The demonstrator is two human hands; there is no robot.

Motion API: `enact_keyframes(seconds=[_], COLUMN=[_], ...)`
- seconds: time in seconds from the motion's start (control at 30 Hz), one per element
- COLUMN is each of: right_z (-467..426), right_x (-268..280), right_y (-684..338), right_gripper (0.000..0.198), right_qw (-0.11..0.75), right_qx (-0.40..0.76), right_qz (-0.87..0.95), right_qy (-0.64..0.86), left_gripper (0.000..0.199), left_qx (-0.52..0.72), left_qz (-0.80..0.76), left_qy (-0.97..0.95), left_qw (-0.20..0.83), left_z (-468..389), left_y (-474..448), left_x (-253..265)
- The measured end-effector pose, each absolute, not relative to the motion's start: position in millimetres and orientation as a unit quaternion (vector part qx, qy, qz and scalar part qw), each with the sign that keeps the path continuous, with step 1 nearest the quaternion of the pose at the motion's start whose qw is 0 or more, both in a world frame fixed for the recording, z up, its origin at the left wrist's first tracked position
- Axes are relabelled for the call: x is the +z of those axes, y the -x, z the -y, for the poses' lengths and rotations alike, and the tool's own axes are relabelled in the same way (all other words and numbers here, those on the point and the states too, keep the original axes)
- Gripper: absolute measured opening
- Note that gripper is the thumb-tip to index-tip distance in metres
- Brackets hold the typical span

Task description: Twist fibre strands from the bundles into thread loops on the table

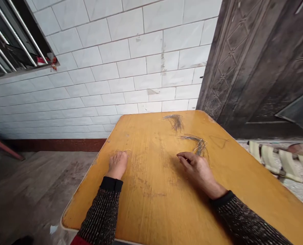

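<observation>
On the left side of the wooden tabletop, my left hand rests with its fingers curled under. Fine strands, like thin wire, show just beyond its knuckles; whether the fingers grip them is hidden. My right hand is held in a pinch, thumb against forefinger, and anything between the tips is too small to make out. Just beyond it lies a bent bundle of thin dark wires. A second similar wire bundle lies farther back, close to the table's far edge.
The yellow-brown table has a worn surface and stands by a white tiled wall. At the right are a dark carved door and a slatted pale object beside the table. A barred window is at upper left.
</observation>
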State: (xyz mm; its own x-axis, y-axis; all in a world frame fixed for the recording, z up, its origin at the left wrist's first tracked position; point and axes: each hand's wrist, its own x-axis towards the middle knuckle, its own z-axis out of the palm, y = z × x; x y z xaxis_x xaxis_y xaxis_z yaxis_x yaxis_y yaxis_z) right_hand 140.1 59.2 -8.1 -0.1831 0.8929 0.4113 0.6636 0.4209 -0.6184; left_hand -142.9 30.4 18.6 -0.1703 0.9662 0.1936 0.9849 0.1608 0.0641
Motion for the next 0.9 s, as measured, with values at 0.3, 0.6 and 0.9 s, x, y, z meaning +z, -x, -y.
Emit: enact_keyframes(seconds=[0.3, 0.6, 0.9], right_z=[-51.4, -40.4, -36.7], right_x=[-5.7, 1.3, 4.2], right_y=[-122.8, -112.5, -110.5], right_gripper=[0.023, 0.031, 0.031], right_qw=[0.432, 0.462, 0.454], right_qx=[0.336, 0.594, 0.622], right_qz=[0.698, 0.553, 0.537], right_qy=[0.462, 0.359, 0.344], left_gripper=[0.013, 0.013, 0.023], left_qx=[-0.374, -0.403, -0.489], left_qz=[0.633, 0.528, 0.417], left_qy=[0.655, 0.589, 0.495], left_qw=[-0.174, -0.46, -0.584], left_z=[-26.1, -11.1, -9.8], left_y=[70.7, 33.7, 31.5], left_x=[24.0, 10.6, 7.8])
